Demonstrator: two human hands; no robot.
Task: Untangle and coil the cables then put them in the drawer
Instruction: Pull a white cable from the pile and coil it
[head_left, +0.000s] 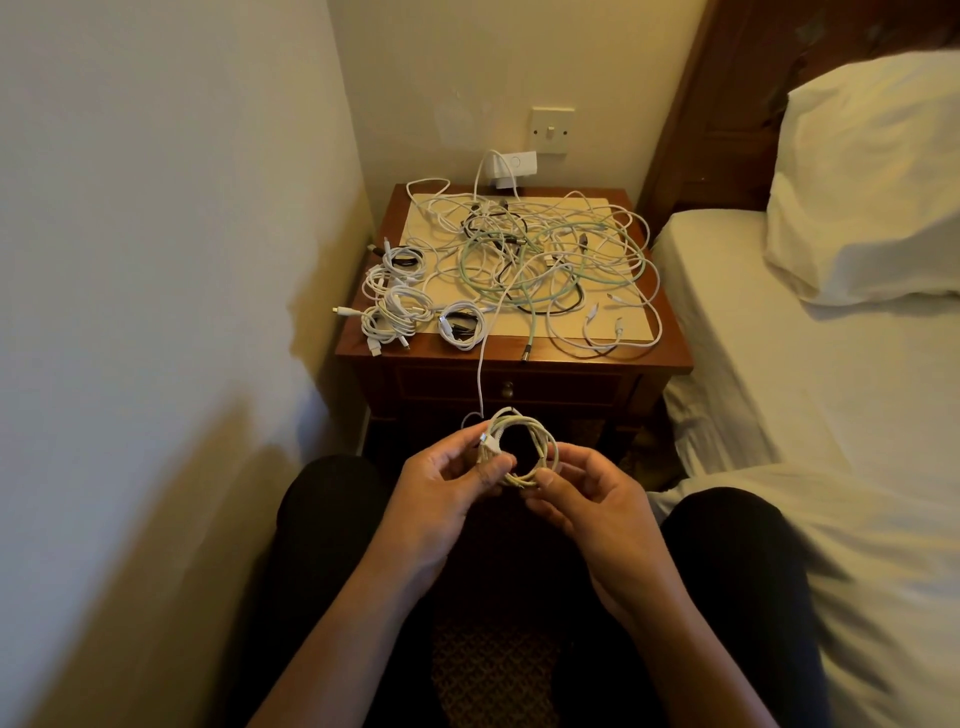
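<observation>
Thin round white cable coil (494, 439) in fingers (545, 477)

Tabletop (672, 353): dark wood, glossy varnish. Mat (506, 325) on it: pale, matt, paper or card, can't tell which. Coiled white cable (519, 415): smooth plastic sheath, slight sheen. Mint cable (470, 254): matt. Drawer knob (508, 387): brass-looking metal. Wall (156, 208): matt paint. Sheet (753, 338) & pillow (872, 182): white cloth, creased. Headboard (737, 104): carved wood. Switch (552, 130): glossy plastic.
</observation>
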